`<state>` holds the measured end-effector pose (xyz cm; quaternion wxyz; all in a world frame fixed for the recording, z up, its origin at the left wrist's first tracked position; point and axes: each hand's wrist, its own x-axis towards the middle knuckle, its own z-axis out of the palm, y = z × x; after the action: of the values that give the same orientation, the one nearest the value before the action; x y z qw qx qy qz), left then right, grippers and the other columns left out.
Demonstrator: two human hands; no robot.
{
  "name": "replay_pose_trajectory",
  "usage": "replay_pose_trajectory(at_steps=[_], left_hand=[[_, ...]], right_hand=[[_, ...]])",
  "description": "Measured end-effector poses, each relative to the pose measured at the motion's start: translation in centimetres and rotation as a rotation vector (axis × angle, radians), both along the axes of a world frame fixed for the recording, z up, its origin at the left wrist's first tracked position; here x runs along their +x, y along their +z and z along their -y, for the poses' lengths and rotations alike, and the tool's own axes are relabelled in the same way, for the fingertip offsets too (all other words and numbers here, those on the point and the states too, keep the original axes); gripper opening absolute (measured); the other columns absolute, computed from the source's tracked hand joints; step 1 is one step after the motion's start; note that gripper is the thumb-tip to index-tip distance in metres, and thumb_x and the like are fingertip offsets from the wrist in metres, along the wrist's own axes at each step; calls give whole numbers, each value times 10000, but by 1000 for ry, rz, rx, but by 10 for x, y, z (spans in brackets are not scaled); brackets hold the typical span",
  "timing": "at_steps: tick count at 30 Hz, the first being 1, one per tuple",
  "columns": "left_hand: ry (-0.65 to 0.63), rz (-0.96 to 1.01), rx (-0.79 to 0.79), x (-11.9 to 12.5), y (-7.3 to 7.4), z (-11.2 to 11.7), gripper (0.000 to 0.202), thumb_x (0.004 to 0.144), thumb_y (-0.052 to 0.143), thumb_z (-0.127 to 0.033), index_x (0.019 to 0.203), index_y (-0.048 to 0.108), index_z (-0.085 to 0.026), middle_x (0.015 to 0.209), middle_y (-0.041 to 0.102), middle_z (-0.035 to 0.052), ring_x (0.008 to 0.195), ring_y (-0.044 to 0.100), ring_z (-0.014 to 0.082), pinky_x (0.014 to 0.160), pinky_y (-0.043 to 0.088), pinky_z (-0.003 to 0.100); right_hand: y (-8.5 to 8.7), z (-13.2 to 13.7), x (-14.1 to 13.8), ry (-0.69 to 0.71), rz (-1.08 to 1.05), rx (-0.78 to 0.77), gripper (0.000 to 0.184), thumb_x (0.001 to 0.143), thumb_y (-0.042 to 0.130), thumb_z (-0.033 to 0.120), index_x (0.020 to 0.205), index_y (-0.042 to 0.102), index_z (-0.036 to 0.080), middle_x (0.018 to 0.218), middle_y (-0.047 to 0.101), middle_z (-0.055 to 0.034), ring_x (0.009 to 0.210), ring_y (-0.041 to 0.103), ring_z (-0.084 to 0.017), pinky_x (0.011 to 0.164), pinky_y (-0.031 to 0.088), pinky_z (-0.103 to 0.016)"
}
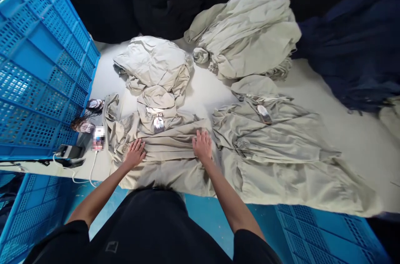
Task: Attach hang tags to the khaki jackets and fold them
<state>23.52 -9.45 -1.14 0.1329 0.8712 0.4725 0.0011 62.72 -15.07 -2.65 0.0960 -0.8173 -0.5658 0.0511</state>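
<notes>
A beige hooded jacket (168, 146) lies spread in front of me on the white table, its hood (156, 99) pointing away from me. A hang tag (158, 123) rests below the collar. On the jacket's left side my left hand (136, 152) presses flat, fingers spread. Toward its right edge, my right hand (203, 145) also lies flat with fingers apart. Neither hand grips the cloth. Close by on the right is a second beige hooded jacket (281, 130) with its own tag (264, 114). More beige cloth lies under both.
Behind are a light garment pile (156, 60) and a larger beige pile (250, 31). Dark blue clothing (359, 47) lies at right. A tall blue crate (43, 64) flanks the left, near loose tags (83, 124), a power adapter (70, 151) and a white cable (93, 168).
</notes>
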Motion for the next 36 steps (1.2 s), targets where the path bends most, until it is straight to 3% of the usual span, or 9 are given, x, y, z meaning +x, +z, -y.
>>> replay_pose_trajectory(at_steps=[5,10,14,21,25,28,32,34,36], left_hand=[[27,22,-217,-5,14,-23,555,937,439,-456,1443,485,-232,1576,364,106,1453,339,295,1182,281,508],[537,289,-7,-56,55,-107,444,961,425,-368,1364,519,-206,1498,439,140,1387,407,283,1135,361,466],[819,404,-12,-97,73,-178,340,926,429,-240,1219,542,-111,1322,559,170,1297,463,253,1110,360,408],[970,445,-139,-115,72,-241,193,798,577,-218,964,573,-119,1109,643,180,1223,510,298,1026,402,422],[1065,455,-265,-110,66,-257,191,724,639,-233,890,586,-155,800,665,110,931,644,301,790,501,406],[1065,493,-333,-99,67,-267,178,760,633,-291,857,603,-145,607,593,30,678,624,223,625,493,323],[966,572,-239,-68,82,-258,245,836,593,-348,960,639,-142,727,650,28,716,614,168,657,485,257],[770,573,-91,-42,93,-230,293,887,548,-377,1042,653,-152,883,692,59,828,627,183,738,490,265],[413,482,-8,-11,101,-187,325,930,495,-353,1161,650,-186,1038,701,79,913,639,205,809,484,282]], right_hand=[[-3,-12,-5,119,-47,-82,597,978,304,397,1516,377,149,1597,311,-142,1490,224,-312,1185,212,-500],[12,-34,-15,98,-76,-95,567,948,336,319,1476,437,138,1540,407,-161,1470,272,-327,1174,239,-502],[39,-58,-48,175,-101,29,531,950,336,291,1439,477,141,1517,441,-157,1453,304,-320,1161,266,-505],[77,-70,-105,424,-216,203,453,967,360,246,1376,549,199,1411,568,-100,1409,395,-262,1168,289,-476],[84,-60,-113,470,-296,211,441,963,370,223,1360,561,222,1357,608,-95,1389,429,-255,1147,329,-486],[81,-58,-119,444,-386,181,418,958,382,244,1324,585,227,1295,643,-105,1367,460,-265,1119,368,-487],[82,-86,-139,335,-741,118,389,956,437,394,1246,619,209,1174,704,-116,1183,615,-284,1049,445,-477],[89,-110,-151,255,-1004,93,438,945,454,483,1242,614,204,1159,711,-110,1134,643,-273,1032,468,-458],[97,-133,-160,153,-1245,98,505,931,448,555,1276,591,216,1219,689,-99,1179,624,-256,1042,469,-433]])
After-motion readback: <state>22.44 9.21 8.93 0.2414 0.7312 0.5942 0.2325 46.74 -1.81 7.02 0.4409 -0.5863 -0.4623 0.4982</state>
